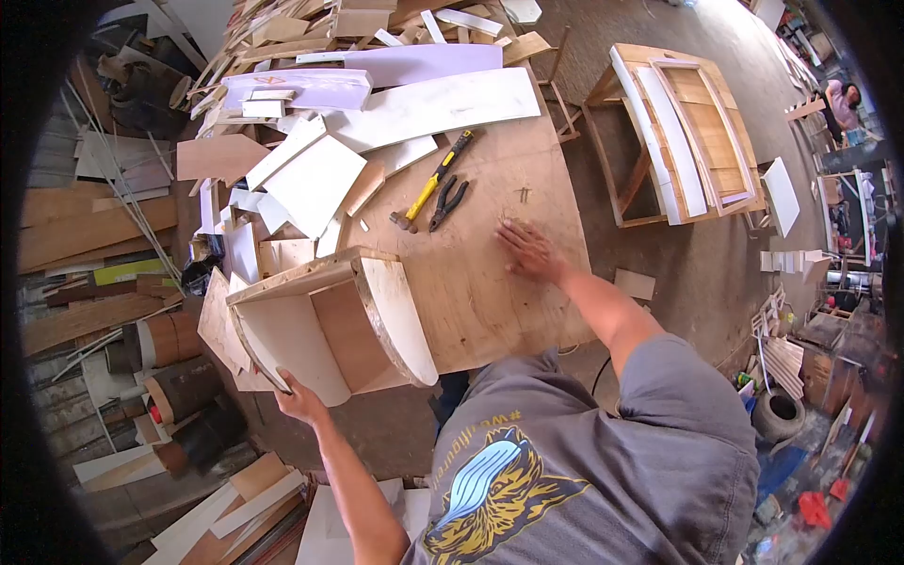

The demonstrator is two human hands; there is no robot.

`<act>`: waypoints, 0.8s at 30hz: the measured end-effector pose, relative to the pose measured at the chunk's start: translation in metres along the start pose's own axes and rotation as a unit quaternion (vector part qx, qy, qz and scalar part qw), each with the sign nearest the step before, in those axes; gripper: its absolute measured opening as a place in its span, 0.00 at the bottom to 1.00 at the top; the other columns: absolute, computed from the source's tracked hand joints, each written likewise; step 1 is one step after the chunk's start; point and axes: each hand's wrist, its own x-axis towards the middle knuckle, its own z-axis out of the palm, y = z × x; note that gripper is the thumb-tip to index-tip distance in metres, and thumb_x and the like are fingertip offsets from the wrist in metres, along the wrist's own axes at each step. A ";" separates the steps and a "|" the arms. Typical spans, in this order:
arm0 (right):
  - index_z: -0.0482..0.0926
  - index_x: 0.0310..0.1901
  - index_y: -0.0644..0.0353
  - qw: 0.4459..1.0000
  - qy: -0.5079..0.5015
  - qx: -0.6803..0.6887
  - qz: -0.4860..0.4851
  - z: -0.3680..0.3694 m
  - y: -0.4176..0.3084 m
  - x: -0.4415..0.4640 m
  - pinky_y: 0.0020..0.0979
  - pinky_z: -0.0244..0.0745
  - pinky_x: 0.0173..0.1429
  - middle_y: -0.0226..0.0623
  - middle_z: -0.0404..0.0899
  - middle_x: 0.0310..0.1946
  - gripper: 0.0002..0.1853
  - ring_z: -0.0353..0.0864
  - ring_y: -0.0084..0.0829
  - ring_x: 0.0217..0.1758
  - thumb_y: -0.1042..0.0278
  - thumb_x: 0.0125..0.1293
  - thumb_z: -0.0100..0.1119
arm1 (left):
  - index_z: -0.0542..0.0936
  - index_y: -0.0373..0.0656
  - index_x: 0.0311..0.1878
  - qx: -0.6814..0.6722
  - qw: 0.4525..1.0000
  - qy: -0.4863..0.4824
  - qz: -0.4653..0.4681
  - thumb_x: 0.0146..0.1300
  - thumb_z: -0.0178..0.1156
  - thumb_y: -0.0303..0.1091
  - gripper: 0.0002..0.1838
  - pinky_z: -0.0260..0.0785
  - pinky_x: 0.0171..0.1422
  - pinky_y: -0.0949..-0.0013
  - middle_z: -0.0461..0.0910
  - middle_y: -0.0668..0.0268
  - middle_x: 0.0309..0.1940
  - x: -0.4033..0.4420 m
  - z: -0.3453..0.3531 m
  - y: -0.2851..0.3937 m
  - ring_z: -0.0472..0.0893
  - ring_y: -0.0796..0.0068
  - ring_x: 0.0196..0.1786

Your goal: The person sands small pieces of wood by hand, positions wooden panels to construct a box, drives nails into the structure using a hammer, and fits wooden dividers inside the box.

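My left hand (pixel 301 399) is closed on the lower left edge of an open wooden box (pixel 337 331) with curved white side panels. The box sits at the near left part of the plywood worktable (pixel 490 311), overhanging its edge. Palm down on the tabletop, my right hand (pixel 530 250) lies flat with its fingers stretched out. A few small nails (pixel 524 195) lie just beyond its fingertips. Left of that hand are a yellow-and-black hammer (pixel 435 184) and black pliers (pixel 448 203).
White board offcuts (pixel 311 179) and scrap wood (pixel 282 42) pile up at the table's far left. A wooden frame (pixel 683 132) stands to the right. Boards (pixel 231 508) lean on the floor at lower left. Another person (pixel 841 104) is at the far right.
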 end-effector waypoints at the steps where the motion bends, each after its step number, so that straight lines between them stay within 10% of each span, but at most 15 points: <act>1: 0.55 0.83 0.55 1.000 0.011 -0.009 0.014 -0.005 0.007 0.008 0.52 0.41 0.89 0.38 0.51 0.86 0.43 0.45 0.40 0.90 0.32 0.78 0.43 | 0.84 0.24 0.48 -0.022 1.000 0.008 0.006 0.78 0.62 0.50 0.29 0.79 0.43 0.57 0.88 0.47 0.35 -0.005 0.001 0.012 0.87 0.60 0.37; 15: 0.50 0.85 0.49 0.997 -0.008 0.014 0.070 0.003 -0.003 -0.055 0.52 0.38 0.90 0.37 0.47 0.87 0.43 0.42 0.40 0.90 0.32 0.78 0.41 | 0.82 0.26 0.46 -0.154 0.988 -0.009 -0.023 0.76 0.62 0.57 0.32 0.77 0.40 0.61 0.86 0.53 0.31 -0.067 0.034 0.090 0.84 0.65 0.33; 24: 0.58 0.83 0.46 0.994 0.039 -0.034 0.097 -0.026 0.010 0.008 0.54 0.43 0.88 0.41 0.53 0.85 0.39 0.49 0.46 0.88 0.38 0.77 0.50 | 0.81 0.27 0.52 -0.160 0.985 -0.064 0.014 0.75 0.66 0.44 0.23 0.77 0.49 0.57 0.87 0.51 0.39 -0.059 0.036 0.090 0.85 0.60 0.40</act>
